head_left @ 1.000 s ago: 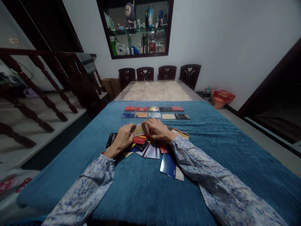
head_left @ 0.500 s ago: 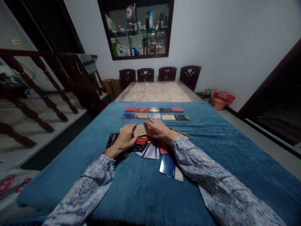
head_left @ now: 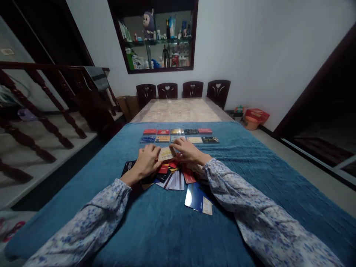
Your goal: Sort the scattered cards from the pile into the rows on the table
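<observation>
A pale yellow card is held between my two hands just above a loose heap of cards on the blue cloth. My left hand pinches its left edge and my right hand grips its right edge. Beyond them lie two neat rows of cards, laid side by side. A blue card rests apart, nearer to me.
The blue cloth covers the near half of a long marble-topped table. Several dark chairs stand at its far end under a wall cabinet. A wooden stair railing runs along the left. Red boxes sit on the floor at right.
Both hands have carried the yellow card a little forward, toward the rows. The camera has shifted slightly to the right and down.
</observation>
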A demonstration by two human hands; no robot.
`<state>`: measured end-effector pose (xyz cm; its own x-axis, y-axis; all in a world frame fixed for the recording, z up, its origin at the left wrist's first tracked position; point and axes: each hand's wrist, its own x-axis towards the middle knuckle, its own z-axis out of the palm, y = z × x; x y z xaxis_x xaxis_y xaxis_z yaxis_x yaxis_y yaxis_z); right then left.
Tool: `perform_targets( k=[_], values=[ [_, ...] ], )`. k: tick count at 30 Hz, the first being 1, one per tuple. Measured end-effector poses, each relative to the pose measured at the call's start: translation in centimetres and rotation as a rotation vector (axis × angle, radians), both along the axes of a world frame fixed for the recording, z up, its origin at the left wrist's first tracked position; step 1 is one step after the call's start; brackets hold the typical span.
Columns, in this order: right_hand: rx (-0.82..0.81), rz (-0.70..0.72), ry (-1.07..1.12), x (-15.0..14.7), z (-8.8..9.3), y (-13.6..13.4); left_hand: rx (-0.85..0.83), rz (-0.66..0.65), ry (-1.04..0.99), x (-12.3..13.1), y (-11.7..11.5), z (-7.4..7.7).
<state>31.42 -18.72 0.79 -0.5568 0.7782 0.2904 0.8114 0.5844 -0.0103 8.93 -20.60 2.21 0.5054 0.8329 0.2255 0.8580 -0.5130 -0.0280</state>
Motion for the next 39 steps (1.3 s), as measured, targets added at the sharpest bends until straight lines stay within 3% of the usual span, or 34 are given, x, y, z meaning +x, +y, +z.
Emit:
perform_targets(
  k=[6, 16, 28, 39],
  values=[
    [-0.056, 0.035, -0.050, 2.3, 1.4, -0.1, 0.001, -0.068, 0.075, 2.0, 1.1, 1.4],
    [-0.058, -0.058, -0.091, 6.7, 2.9, 1.4, -0.032, -0.164, 0.120, 6.6, 4.1, 3.5],
    [-0.109, -0.164, -0.134, 10.7, 3.0, 3.8, -0.076, -0.195, 0.100, 11.7, 8.2, 2.1],
    [-0.178, -0.266, -0.180, 12.6, 1.4, 6.3, -0.155, -0.219, 0.092, 14.8, 11.5, 0.3]
  ],
)
